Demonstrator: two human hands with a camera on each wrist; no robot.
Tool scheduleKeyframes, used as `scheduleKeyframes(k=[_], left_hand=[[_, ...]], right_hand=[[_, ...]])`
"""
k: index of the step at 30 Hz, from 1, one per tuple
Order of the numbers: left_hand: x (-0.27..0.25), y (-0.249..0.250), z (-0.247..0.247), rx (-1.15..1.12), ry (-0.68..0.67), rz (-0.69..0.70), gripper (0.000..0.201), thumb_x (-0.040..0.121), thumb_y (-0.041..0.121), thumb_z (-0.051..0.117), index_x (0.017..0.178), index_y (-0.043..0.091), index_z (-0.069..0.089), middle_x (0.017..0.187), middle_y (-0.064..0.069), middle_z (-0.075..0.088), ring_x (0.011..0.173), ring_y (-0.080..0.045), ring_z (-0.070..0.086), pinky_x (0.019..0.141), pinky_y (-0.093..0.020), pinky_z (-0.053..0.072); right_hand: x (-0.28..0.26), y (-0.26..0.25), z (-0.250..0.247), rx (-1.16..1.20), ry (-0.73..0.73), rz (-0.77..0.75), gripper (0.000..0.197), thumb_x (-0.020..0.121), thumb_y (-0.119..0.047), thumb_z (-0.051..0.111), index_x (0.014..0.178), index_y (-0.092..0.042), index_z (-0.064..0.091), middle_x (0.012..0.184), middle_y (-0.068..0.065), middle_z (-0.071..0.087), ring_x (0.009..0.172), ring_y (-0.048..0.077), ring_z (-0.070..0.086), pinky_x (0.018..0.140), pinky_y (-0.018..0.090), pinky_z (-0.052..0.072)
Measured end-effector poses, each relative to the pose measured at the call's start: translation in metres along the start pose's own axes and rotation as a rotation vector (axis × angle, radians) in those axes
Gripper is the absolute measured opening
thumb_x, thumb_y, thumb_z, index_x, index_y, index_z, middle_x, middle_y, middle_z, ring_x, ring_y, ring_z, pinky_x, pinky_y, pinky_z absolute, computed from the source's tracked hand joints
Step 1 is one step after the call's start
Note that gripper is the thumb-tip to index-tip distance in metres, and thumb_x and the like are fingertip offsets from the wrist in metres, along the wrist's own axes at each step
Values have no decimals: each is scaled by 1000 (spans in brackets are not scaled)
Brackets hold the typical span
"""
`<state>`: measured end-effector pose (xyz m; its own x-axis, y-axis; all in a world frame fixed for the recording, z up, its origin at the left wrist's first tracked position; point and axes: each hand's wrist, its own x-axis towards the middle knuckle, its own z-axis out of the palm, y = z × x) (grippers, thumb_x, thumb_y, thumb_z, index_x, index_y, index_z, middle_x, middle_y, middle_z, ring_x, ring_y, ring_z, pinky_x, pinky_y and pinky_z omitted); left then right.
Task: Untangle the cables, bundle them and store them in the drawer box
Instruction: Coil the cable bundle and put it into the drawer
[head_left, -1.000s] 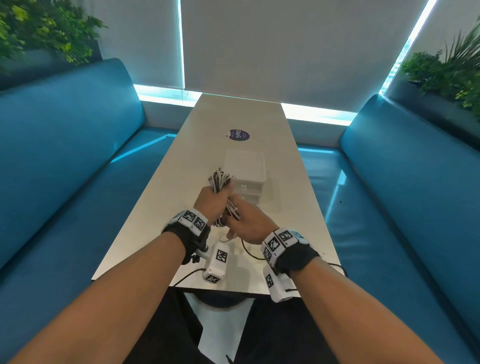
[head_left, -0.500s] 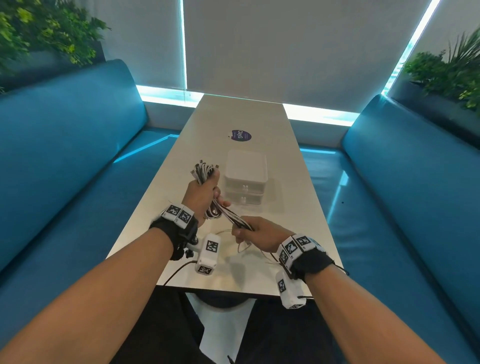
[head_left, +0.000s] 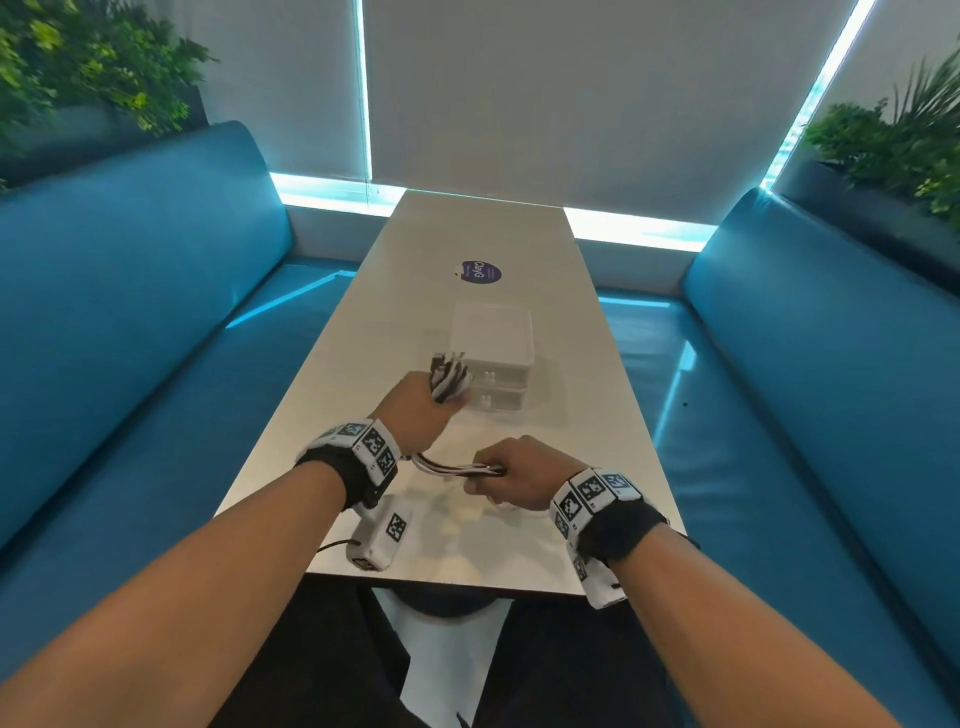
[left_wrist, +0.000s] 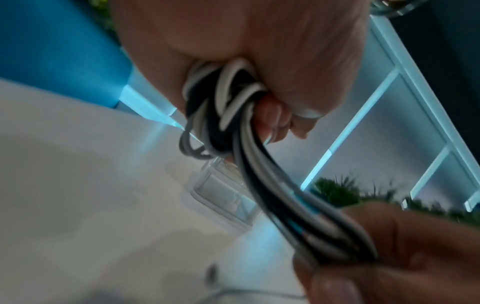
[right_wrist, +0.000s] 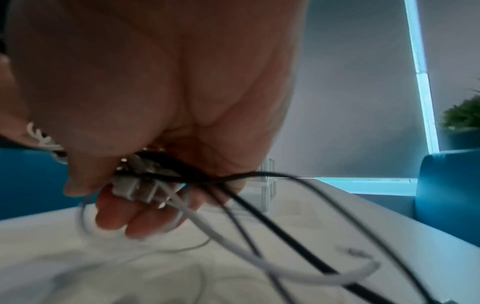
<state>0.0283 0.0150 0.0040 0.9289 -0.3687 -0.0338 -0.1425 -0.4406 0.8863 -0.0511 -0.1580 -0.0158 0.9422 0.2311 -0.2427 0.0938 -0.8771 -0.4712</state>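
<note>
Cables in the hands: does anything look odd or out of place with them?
Nothing damaged. The cables are not yet a neat bundle: loose ends trail below the right hand, while the left hand grips the rest. The drawer box looks closed.

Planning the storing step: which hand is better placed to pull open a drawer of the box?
Left, probably. The left hand is right in front of the drawer box; the right hand sits nearer the body. Both grip the cables, though.
</note>
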Motion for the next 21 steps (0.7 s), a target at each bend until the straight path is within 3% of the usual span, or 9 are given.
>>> scheduleKeyframes(k=[2, 5, 9, 13, 17, 21], left_hand=[[-4, 1, 1, 182, -70, 72, 33, 86, 47, 72, 70, 22, 58, 60, 3, 57, 57, -15, 52, 60, -29, 43], [-6, 0, 6, 374, -213, 102, 48, 65, 66, 78, 82, 25, 61, 77, 5, 67, 74, -14, 64, 69, -30, 51], [-11, 6, 11, 515, -379, 171, 42, 56, 49, 90, 80, 32, 59, 77, 15, 68, 73, -3, 64, 67, -21, 45], [-12, 12, 12, 690, -444, 137, 33, 62, 38, 87, 83, 31, 62, 78, 10, 69, 73, -13, 66, 64, -21, 45], [-12, 12, 14, 824, -451, 118, 23, 66, 24, 80, 80, 26, 62, 70, 3, 65, 64, -19, 64, 56, -23, 46], [-13, 12, 16, 825, -430, 147, 20, 68, 18, 77, 81, 23, 62, 69, 2, 63, 63, -19, 60, 51, -21, 39]], right_hand=[[1, 3, 3, -42, 28, 16, 22, 88, -49, 62, 85, -28, 67, 77, -5, 68, 77, 14, 63, 77, 35, 51], [3, 4, 3, -96, 78, 56, 26, 86, -53, 61, 96, -31, 69, 88, 1, 70, 84, 21, 64, 79, 37, 53], [4, 4, -3, -164, 86, 103, 32, 82, -46, 60, 102, -23, 69, 95, 7, 70, 86, 27, 65, 74, 35, 54], [1, 4, 3, -65, 55, 142, 50, 71, -63, 64, 104, -26, 69, 93, 1, 69, 81, 19, 63, 76, 35, 54], [0, 3, 0, -30, -2, 114, 41, 74, -46, 77, 110, -27, 68, 97, -1, 71, 87, 18, 63, 80, 31, 50], [1, 3, -5, -133, -45, 179, 37, 76, -34, 76, 110, -22, 66, 101, 2, 69, 89, 23, 62, 79, 31, 48]])
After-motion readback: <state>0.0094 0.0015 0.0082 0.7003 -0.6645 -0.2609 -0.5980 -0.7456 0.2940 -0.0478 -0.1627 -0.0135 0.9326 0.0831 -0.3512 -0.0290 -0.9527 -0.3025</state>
